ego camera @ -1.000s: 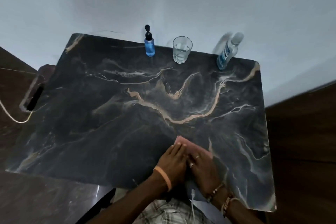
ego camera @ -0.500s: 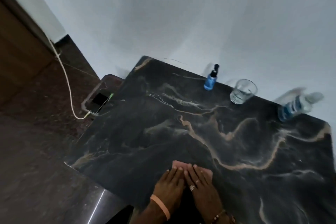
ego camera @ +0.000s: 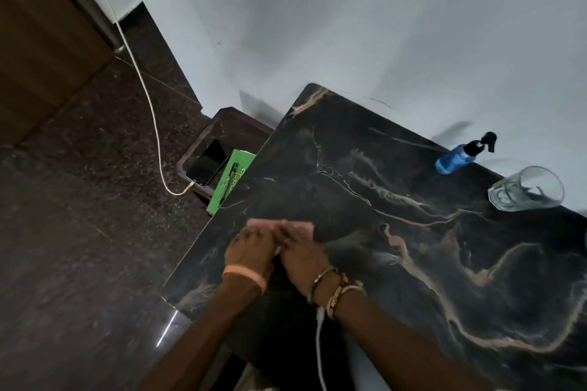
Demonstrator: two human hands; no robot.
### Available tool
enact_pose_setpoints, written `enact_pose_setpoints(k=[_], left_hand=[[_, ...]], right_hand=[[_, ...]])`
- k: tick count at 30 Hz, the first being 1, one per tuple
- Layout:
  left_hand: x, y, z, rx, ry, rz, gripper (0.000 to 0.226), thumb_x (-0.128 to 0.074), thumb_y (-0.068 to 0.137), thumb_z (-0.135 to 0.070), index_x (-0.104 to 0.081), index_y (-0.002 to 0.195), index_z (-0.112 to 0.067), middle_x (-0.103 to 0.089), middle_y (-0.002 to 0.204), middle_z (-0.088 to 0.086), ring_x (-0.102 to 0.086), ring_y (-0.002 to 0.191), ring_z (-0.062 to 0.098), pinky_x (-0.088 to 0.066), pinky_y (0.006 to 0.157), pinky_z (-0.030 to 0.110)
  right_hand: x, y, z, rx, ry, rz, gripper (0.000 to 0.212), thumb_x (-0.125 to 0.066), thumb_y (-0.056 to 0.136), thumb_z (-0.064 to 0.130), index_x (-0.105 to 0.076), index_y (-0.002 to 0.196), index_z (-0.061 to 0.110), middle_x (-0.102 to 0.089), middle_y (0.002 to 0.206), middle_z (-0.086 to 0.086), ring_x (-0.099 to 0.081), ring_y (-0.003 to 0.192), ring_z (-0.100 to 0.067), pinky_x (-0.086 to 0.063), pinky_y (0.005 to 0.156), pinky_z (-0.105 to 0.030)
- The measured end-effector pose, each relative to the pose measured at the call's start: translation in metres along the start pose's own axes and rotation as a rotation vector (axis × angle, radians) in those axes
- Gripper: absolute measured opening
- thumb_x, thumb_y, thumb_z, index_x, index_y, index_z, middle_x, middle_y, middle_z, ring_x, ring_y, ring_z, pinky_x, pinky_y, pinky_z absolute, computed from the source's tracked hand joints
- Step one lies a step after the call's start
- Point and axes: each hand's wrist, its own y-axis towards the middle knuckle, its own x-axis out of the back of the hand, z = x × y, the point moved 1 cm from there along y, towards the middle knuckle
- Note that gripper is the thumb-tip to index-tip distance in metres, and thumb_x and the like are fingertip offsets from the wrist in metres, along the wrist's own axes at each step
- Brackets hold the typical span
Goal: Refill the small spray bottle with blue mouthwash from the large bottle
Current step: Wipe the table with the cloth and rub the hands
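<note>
Both hands lie side by side and touching near the left edge of the dark marble table with tan veins. The left hand and the right hand rest palm-down on a folded pink cloth, which shows just past the fingertips. Motion blur smears the fingers, so they seem to lie flat on the cloth rather than curled round it, and neither hand holds a bottle. An orange band circles the left wrist and beaded bracelets the right. The small blue spray bottle with a black pump top stands at the table's far edge by the pale wall, well apart from the hands. A clear glass tumbler stands just to its right. Beside the table on the left, a low dark stand carries a black phone and a green box — a white cable runs from the phone across the dark floor.
</note>
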Motion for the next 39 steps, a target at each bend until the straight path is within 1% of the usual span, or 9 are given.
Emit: enact_pose_setpoints(k=[4, 8, 14, 18, 21, 26, 31, 34, 39], left_hand=[[-0.027, -0.043, 0.010, -0.076, -0.040, -0.048, 0.027, -0.078, 0.069, -0.015, -0.067, 0.093, -0.010, -0.064, 0.095, 0.012, -0.064, 0.075, 0.031, -0.055, 0.059, 0.037], [-0.036, -0.031, -0.045, -0.294, 0.062, -0.127, 0.042, -0.039, 0.076, -0.012, -0.073, 0.096, 0.003, -0.070, 0.093, 0.019, -0.069, 0.088, 0.037, -0.058, 0.076, 0.043], [-0.014, 0.049, -0.153, -0.407, -0.015, -0.091, 0.047, -0.029, 0.096, -0.009, -0.039, 0.140, 0.006, -0.039, 0.145, 0.026, -0.033, 0.138, 0.038, -0.032, 0.112, 0.041], [-0.020, 0.069, -0.193, -0.492, 0.052, -0.007, 0.057, -0.029, 0.101, -0.020, -0.006, 0.151, -0.005, -0.004, 0.160, 0.015, 0.004, 0.147, 0.032, -0.005, 0.120, 0.042], [-0.028, 0.037, -0.204, -0.593, 0.172, 0.015, 0.055, -0.026, 0.101, -0.019, -0.007, 0.152, -0.008, -0.003, 0.161, 0.012, 0.005, 0.148, 0.030, 0.000, 0.120, 0.043], [-0.046, -0.061, -0.184, -0.611, 0.085, 0.056, 0.045, -0.035, 0.090, -0.012, -0.058, 0.124, 0.007, -0.052, 0.138, 0.014, -0.052, 0.126, 0.016, -0.004, 0.115, 0.022], [-0.070, -0.108, -0.245, -0.217, -0.611, 0.025, 0.041, -0.019, 0.101, 0.010, -0.021, 0.141, 0.013, -0.022, 0.153, 0.027, -0.022, 0.144, 0.022, -0.009, 0.117, 0.027], [-0.047, -0.133, -0.243, -0.701, -0.677, -0.087, 0.074, -0.030, 0.102, 0.002, -0.038, 0.127, -0.067, -0.045, 0.138, -0.032, -0.033, 0.113, -0.032, -0.023, 0.096, -0.005], [-0.041, -0.141, -0.312, -0.605, -0.720, 0.097, 0.032, -0.075, 0.081, -0.015, -0.061, 0.097, -0.039, -0.068, 0.096, -0.014, -0.065, 0.100, 0.010, -0.039, 0.076, 0.001]], right_hand=[[-0.015, -0.028, 0.003, 0.336, -0.263, 0.191, 0.035, -0.051, 0.087, 0.035, -0.069, 0.117, 0.033, -0.058, 0.134, 0.007, -0.052, 0.128, -0.020, -0.044, 0.105, -0.036], [-0.005, -0.057, -0.058, 0.356, -0.362, 0.107, 0.039, -0.043, 0.090, 0.028, -0.068, 0.120, 0.027, -0.056, 0.138, 0.001, -0.051, 0.129, -0.023, -0.044, 0.105, -0.040], [0.051, -0.084, -0.150, -0.104, -0.224, 0.080, 0.053, -0.085, 0.069, 0.017, -0.068, 0.120, 0.016, -0.062, 0.130, -0.005, -0.058, 0.119, -0.033, -0.050, 0.094, -0.049], [0.034, -0.117, -0.164, -0.480, -0.127, 0.050, 0.063, -0.049, 0.097, 0.027, -0.021, 0.153, 0.025, -0.009, 0.161, -0.001, -0.007, 0.149, -0.028, -0.007, 0.121, -0.040], [-0.001, -0.146, -0.117, -0.632, -0.023, -0.049, 0.051, -0.037, 0.098, 0.027, -0.035, 0.148, 0.018, -0.015, 0.159, -0.010, -0.014, 0.147, -0.034, -0.007, 0.120, -0.047], [-0.008, -0.205, -0.048, -0.434, 0.241, -0.065, 0.037, -0.047, 0.088, 0.028, -0.072, 0.114, 0.027, -0.065, 0.127, 0.001, -0.061, 0.117, -0.019, -0.040, 0.106, -0.031], [0.021, -0.292, -0.090, -0.411, 0.441, -0.071, 0.052, -0.050, 0.087, 0.004, -0.055, 0.134, 0.025, -0.060, 0.130, -0.009, -0.056, 0.118, -0.031, -0.046, 0.099, -0.035], [0.035, -0.343, -0.109, -0.592, 0.582, -0.297, 0.047, -0.047, 0.093, 0.010, -0.050, 0.137, 0.025, -0.059, 0.131, -0.005, -0.055, 0.119, -0.022, -0.042, 0.100, -0.026], [0.043, -0.431, -0.128, -0.746, 0.905, -0.542, 0.023, -0.055, 0.092, 0.013, -0.066, 0.112, 0.015, -0.067, 0.106, 0.002, -0.061, 0.097, -0.007, -0.048, 0.084, -0.020]])
